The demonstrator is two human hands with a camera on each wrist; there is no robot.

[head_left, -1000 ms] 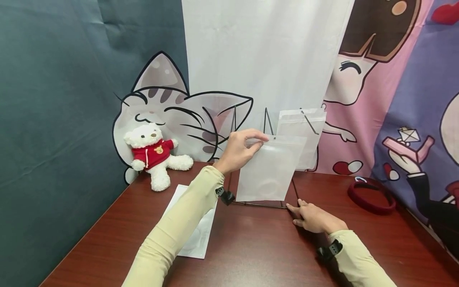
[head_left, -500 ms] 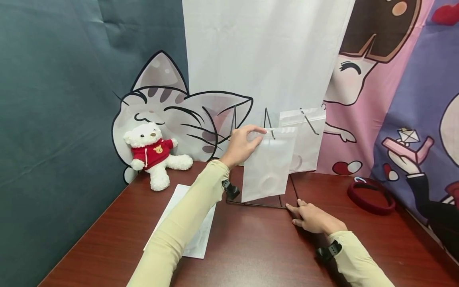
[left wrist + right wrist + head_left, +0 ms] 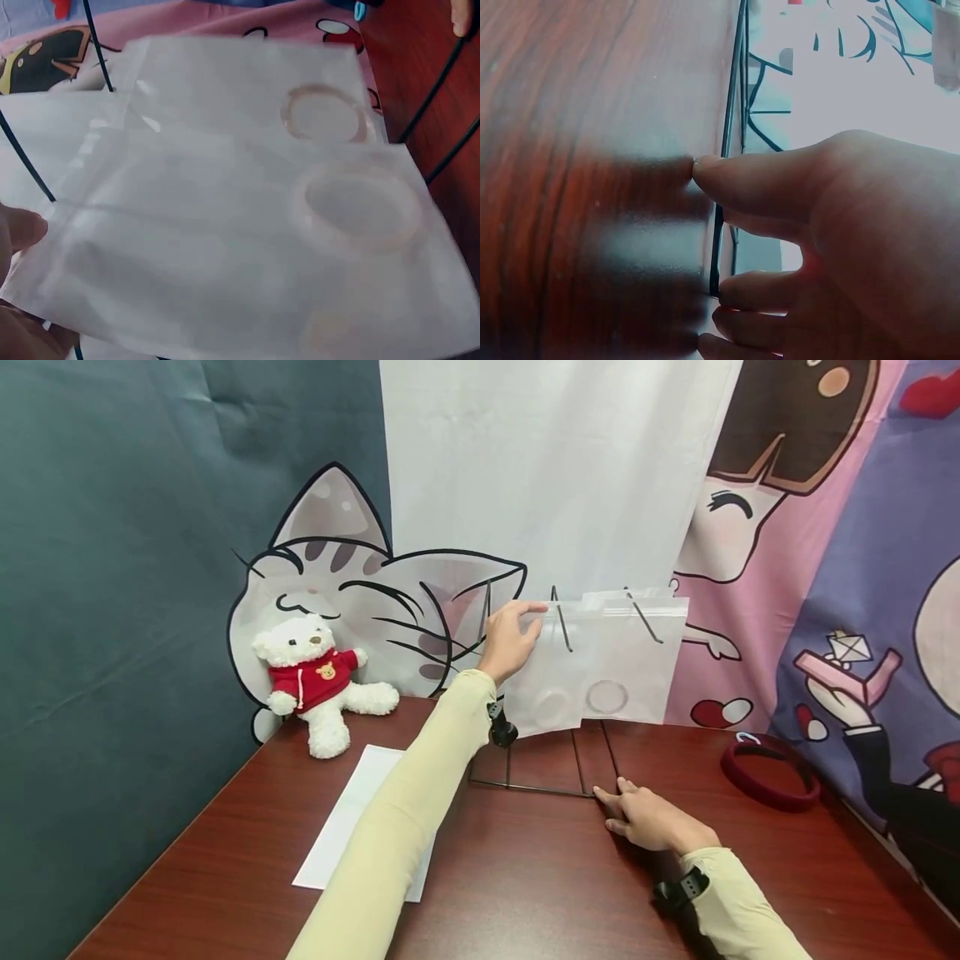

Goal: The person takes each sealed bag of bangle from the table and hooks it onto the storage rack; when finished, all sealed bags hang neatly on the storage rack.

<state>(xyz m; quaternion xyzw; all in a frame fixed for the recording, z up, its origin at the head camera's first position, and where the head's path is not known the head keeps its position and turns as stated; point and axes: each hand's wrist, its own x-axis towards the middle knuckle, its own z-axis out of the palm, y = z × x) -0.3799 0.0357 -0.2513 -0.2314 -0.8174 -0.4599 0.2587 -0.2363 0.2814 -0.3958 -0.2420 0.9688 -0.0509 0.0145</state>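
Note:
My left hand (image 3: 512, 639) pinches the top left corner of a translucent zip bag (image 3: 543, 672). In the left wrist view, a pale ring (image 3: 364, 210) shows through this bag. The bag's top edge is at the middle prong of a black wire rack (image 3: 551, 791). Beside it, a second zip bag (image 3: 641, 664) hangs at the right prong, with a ring (image 3: 607, 697) inside. My right hand (image 3: 648, 820) rests low at the rack's front right corner, its fingertips at the base wire and the tabletop.
Flat white packets (image 3: 352, 810) lie on the brown table (image 3: 517, 877), partly under my left sleeve. A white teddy bear (image 3: 315, 681) in a red hoodie sits at the back left. A maroon hoop (image 3: 772, 785) lies to the right. Printed cloth (image 3: 450, 468) stands close behind.
My left hand has moved up and back with the zip bag, raising it from in front of the middle prong to prong height. My right hand stays at the rack's base.

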